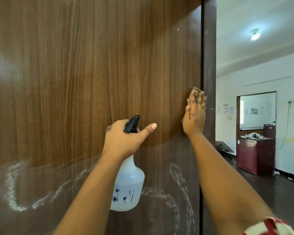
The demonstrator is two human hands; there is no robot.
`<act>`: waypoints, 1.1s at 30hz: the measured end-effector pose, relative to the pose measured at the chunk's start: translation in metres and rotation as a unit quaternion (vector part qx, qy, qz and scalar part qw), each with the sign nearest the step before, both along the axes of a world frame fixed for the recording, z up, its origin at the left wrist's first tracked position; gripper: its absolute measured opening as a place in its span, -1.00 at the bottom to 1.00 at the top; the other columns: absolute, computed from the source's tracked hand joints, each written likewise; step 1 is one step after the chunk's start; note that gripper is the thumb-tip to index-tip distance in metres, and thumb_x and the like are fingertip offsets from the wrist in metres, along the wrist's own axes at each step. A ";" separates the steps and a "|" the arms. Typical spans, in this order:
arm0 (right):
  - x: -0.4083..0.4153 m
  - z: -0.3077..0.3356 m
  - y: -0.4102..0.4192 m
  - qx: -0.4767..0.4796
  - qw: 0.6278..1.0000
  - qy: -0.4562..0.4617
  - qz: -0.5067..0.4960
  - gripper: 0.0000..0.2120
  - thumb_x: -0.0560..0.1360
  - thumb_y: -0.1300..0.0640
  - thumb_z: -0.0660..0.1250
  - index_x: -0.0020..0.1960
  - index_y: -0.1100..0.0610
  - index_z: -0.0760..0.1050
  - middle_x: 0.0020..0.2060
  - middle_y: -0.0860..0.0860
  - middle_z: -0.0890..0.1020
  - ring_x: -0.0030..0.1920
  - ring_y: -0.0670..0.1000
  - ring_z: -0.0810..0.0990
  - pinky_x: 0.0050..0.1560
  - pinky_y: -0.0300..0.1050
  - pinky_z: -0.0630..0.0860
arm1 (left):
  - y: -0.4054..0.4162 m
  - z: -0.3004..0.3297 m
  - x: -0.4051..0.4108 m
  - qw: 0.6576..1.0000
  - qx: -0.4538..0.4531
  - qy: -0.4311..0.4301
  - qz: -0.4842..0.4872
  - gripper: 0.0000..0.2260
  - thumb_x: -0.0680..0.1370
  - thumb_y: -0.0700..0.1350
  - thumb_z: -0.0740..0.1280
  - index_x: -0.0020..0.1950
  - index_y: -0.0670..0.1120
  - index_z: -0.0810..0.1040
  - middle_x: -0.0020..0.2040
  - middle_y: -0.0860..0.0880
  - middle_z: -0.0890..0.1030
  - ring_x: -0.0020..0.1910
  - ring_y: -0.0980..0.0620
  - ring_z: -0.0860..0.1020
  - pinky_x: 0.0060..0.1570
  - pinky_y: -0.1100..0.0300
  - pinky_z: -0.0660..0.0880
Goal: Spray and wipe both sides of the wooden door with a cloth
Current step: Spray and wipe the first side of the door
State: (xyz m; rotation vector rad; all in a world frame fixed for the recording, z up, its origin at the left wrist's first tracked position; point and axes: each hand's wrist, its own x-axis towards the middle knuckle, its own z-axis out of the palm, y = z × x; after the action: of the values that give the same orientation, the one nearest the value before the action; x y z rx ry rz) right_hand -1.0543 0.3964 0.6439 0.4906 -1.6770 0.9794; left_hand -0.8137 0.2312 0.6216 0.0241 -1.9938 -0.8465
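Gripping upright spray bottle (127, 187), nozzle (131, 123) doorward.

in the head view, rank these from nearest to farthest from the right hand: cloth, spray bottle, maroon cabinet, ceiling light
1. cloth: under the right hand, against the door
2. spray bottle: to its left, held by the left hand
3. maroon cabinet: across the room, right
4. ceiling light: top right

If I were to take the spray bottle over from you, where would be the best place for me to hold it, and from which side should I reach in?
Judging by its shape, grip the narrow neck of the spray bottle, just under the black trigger head, where the left hand holds it now. It hangs upright and the neck is slim enough to wrap, while the body widens below. Come from the left, since the right hand presses the cloth on the door on the right.
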 end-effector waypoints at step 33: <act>0.011 -0.062 -0.014 -0.001 1.000 0.002 0.020 -0.49 0.67 0.09 -0.03 0.60 0.08 0.03 0.59 0.06 0.02 0.59 0.10 -0.09 0.54 0.22 -0.01 | -0.018 -0.052 0.017 0.985 0.146 -0.032 -0.091 -0.39 0.29 0.35 0.41 -0.09 -0.21 0.61 -0.27 -0.16 0.64 -0.18 -0.16 0.66 -0.01 -0.09 0.60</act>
State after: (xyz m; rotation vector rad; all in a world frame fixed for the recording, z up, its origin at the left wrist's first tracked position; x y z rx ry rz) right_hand -1.0429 0.3823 0.5814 0.5262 -1.6672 1.0088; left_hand -0.7967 0.2132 0.5693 0.0399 -1.9358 -1.2660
